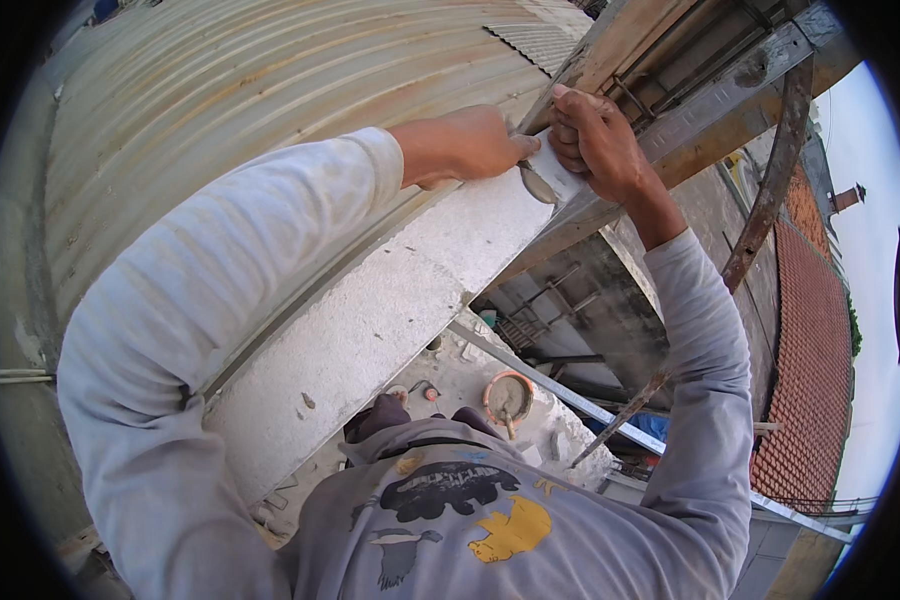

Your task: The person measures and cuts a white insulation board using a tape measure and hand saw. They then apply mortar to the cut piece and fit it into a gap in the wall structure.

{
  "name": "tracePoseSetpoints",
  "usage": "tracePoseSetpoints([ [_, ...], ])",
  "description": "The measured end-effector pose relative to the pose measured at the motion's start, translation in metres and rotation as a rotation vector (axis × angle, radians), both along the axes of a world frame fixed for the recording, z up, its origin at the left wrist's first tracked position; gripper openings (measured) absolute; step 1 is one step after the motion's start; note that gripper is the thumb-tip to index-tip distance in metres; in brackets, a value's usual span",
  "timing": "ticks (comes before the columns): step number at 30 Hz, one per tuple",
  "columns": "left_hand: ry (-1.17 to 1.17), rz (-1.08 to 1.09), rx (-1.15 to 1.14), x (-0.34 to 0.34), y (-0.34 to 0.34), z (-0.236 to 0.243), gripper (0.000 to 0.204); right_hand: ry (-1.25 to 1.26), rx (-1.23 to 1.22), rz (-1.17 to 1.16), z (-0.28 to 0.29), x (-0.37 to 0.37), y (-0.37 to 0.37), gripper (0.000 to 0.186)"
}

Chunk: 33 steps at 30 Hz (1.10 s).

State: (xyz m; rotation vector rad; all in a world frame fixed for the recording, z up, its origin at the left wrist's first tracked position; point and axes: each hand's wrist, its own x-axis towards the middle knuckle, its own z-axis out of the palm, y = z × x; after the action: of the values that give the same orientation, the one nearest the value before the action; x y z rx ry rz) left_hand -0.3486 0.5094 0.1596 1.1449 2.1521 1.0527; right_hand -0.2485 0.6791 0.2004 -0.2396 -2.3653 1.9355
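Observation:
A white lightweight-block wall (pixel 370 310) runs diagonally away from me, its pale top spotted with small grey bits. At its far end, beside the timber frame, both my hands are close together. My left hand (pixel 475 143) is closed, knuckles up, with its fingertips down at the block's far edge; what it grips is hidden. My right hand (pixel 602 143) is closed in a fist, thumb uppermost, over the white block end (pixel 560 172); I cannot make out what is in it. Just below the hands lies a grey-brown curved patch (pixel 538 184), perhaps mortar or a blade.
Corrugated roofing (pixel 270 70) spreads along the left. Wooden formwork with a metal-faced beam (pixel 730 95) rises at the far right, with a rusty brace (pixel 770 190). Below stands an orange bucket (pixel 488 398) of grey mortar with a handled tool. A red tiled roof (pixel 805 370) lies right.

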Motion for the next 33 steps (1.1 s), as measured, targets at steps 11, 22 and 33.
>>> tracePoseSetpoints([
  [11,-0.057,-0.01,-0.076,0.008,-0.01,0.018,0.053,0.11,-0.013,0.064,0.008,0.007,0.012,0.039],
  [22,0.018,0.061,-0.069,0.005,-0.039,0.042,0.054,0.474,-0.067,-0.325,-0.038,0.147,0.032,0.037],
  [33,0.706,0.067,-0.081,0.096,-0.07,0.105,0.058,-0.244,0.366,-0.694,-0.401,0.337,-0.001,0.029],
])
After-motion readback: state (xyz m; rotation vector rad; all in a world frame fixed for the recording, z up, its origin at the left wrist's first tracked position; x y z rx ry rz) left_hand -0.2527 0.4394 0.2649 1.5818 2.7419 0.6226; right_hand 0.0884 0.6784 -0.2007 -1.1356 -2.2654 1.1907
